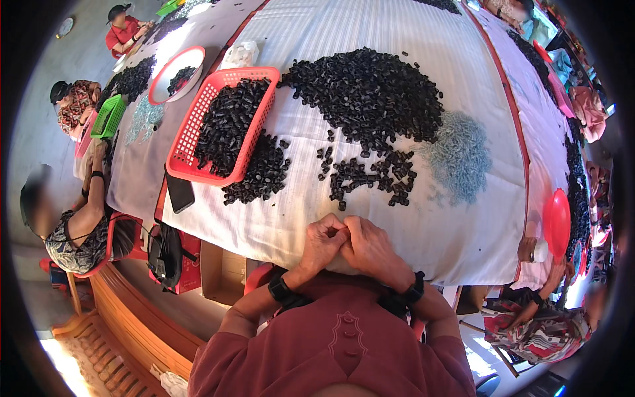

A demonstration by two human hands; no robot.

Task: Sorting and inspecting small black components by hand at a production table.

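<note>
My left hand (324,239) and my right hand (368,243) meet at the near edge of the cloth-covered table, fingertips pinched together. Whatever is between them is too small or hidden to make out. Just beyond my hands lies a loose scatter of small black cylindrical pieces (370,177). Farther off, a large pile of the same black pieces (367,96) spreads over the cloth. A heap of thin, pale blue clear bits (458,157) lies to its right. At the left, a red plastic basket (248,173) is filled with black pieces, and more lie heaped against its right side.
A dark phone (179,193) lies by the basket's near corner. Behind the basket are a white bowl with a red rim (159,85) and a white bag (240,54). People sit at tables on both sides. A red oval lid or tray (557,223) is at the right.
</note>
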